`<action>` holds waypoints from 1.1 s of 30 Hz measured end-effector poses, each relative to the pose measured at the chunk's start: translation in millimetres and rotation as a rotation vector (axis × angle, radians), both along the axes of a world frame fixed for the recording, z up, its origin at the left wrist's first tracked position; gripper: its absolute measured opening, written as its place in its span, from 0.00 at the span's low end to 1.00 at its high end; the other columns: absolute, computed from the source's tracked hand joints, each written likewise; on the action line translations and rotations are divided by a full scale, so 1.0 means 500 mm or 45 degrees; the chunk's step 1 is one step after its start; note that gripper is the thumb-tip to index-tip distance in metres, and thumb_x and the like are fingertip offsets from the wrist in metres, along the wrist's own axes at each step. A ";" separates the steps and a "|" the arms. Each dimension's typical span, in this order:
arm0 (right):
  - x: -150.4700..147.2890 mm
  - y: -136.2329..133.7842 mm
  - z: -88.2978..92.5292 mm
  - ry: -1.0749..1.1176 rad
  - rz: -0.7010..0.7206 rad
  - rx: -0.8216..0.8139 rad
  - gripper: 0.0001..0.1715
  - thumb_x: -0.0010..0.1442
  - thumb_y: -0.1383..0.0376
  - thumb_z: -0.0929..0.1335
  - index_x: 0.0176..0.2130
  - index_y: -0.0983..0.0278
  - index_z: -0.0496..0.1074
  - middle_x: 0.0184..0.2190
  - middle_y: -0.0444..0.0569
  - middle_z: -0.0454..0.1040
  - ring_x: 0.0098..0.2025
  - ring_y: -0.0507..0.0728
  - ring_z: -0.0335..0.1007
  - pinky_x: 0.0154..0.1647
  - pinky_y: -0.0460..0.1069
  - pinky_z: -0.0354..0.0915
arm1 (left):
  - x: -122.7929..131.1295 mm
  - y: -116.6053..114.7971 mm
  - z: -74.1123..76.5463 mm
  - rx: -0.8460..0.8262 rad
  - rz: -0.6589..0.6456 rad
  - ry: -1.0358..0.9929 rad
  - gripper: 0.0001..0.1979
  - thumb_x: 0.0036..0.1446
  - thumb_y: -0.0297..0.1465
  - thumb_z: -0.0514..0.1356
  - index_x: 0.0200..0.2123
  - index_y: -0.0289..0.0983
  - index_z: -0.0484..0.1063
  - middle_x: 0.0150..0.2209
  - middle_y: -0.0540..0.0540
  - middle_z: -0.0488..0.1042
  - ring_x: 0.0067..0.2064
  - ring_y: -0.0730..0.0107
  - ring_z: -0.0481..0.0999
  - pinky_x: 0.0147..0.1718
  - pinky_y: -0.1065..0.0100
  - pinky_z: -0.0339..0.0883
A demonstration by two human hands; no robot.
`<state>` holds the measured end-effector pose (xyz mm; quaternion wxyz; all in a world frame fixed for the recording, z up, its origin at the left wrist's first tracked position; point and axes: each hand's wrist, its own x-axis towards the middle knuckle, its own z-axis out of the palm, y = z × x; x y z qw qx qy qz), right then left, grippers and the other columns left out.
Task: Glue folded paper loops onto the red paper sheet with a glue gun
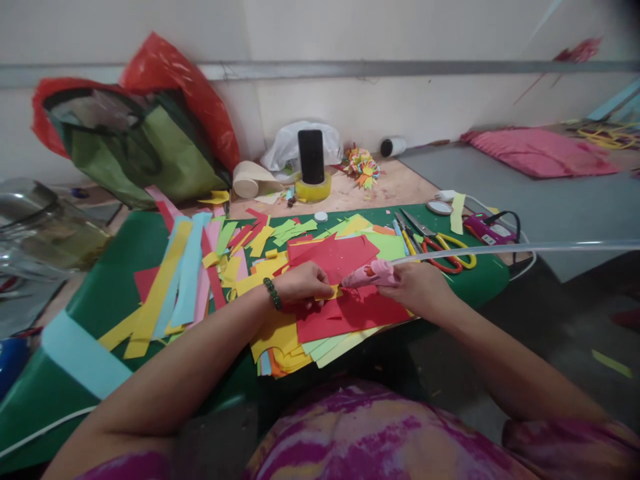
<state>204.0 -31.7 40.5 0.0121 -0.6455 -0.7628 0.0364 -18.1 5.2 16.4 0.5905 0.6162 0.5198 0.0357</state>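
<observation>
My left hand (311,283), with a green bead bracelet at the wrist, pinches a small yellow paper piece (336,292). Wrapped round the handle of a pink hot glue gun (367,272) is my right hand (417,288). The gun's nozzle points left, close to the yellow piece; whether they touch I cannot tell. A long clear glue stick (525,248) runs out of the gun's back to the right. Both hands are over red paper sheets (360,317), stacked on yellow and green ones.
Coloured paper strips (193,267) lie on the green mat (95,273) at left. Two pairs of scissors (433,240) lie at right, near a purple device (493,229). Behind stand a phone (311,157) on a yellow tape roll (314,189), a paper ornament (363,167) and a green bag (145,147).
</observation>
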 end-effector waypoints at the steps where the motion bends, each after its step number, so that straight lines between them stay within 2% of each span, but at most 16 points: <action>1: 0.002 -0.002 0.000 0.009 0.008 0.001 0.10 0.51 0.59 0.67 0.24 0.60 0.75 0.22 0.47 0.77 0.26 0.56 0.71 0.24 0.46 0.51 | 0.000 0.000 0.001 -0.003 -0.001 -0.003 0.11 0.48 0.28 0.61 0.17 0.35 0.65 0.14 0.51 0.69 0.13 0.79 0.63 0.12 0.77 0.55; 8: 0.016 -0.018 -0.003 0.003 0.023 -0.015 0.10 0.51 0.59 0.67 0.23 0.60 0.75 0.24 0.48 0.79 0.28 0.57 0.73 0.25 0.47 0.53 | 0.000 -0.003 0.009 -0.021 -0.006 -0.021 0.10 0.48 0.28 0.60 0.18 0.35 0.64 0.14 0.51 0.69 0.13 0.78 0.63 0.12 0.76 0.55; 19: 0.002 0.002 -0.006 -0.006 -0.028 -0.027 0.12 0.54 0.58 0.67 0.33 0.60 0.78 0.30 0.51 0.81 0.32 0.60 0.75 0.27 0.47 0.55 | -0.003 0.000 -0.003 -0.014 -0.032 -0.056 0.10 0.47 0.30 0.61 0.18 0.35 0.66 0.14 0.51 0.69 0.13 0.78 0.63 0.12 0.76 0.56; 28: 0.010 -0.017 -0.009 -0.077 -0.040 -0.008 0.11 0.52 0.57 0.68 0.26 0.60 0.75 0.24 0.49 0.78 0.28 0.58 0.73 0.24 0.47 0.52 | -0.003 -0.001 -0.001 -0.006 -0.025 -0.025 0.10 0.49 0.29 0.60 0.18 0.35 0.66 0.15 0.51 0.69 0.13 0.78 0.63 0.11 0.76 0.54; 33: 0.013 -0.023 -0.007 -0.066 -0.035 -0.076 0.11 0.53 0.58 0.67 0.27 0.61 0.75 0.27 0.50 0.80 0.30 0.58 0.74 0.26 0.47 0.54 | -0.002 -0.001 0.000 0.002 -0.034 -0.039 0.10 0.49 0.28 0.60 0.18 0.35 0.65 0.15 0.51 0.70 0.14 0.78 0.64 0.12 0.76 0.54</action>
